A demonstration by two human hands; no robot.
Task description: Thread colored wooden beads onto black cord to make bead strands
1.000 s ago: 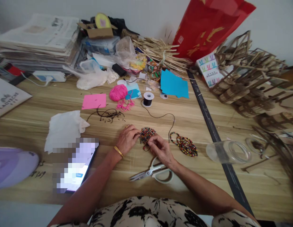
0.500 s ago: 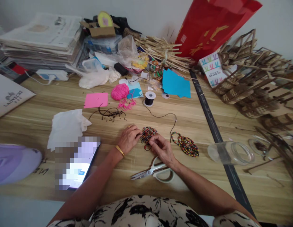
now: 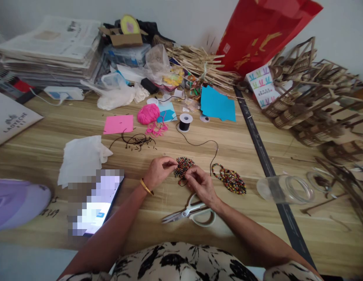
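The left hand (image 3: 160, 172) has been turned thumb-side up within the last second, its fingertips drawn close at the left edge of the loose beads (image 3: 185, 164), frame centre; whether one is pinched cannot be told. The change is judged consistent with a bead being picked out. The right hand (image 3: 201, 184) is kept in place at the heap's lower right, clamped on a dark cord (image 3: 182, 185). Writing: "LAOYECHE" is printed on a pale bag (image 3: 15, 119), left edge; apparently "8369" is handwritten on the table (image 3: 59, 203), lower left; "COFFEE" is borne by a box (image 3: 261, 82), upper right.
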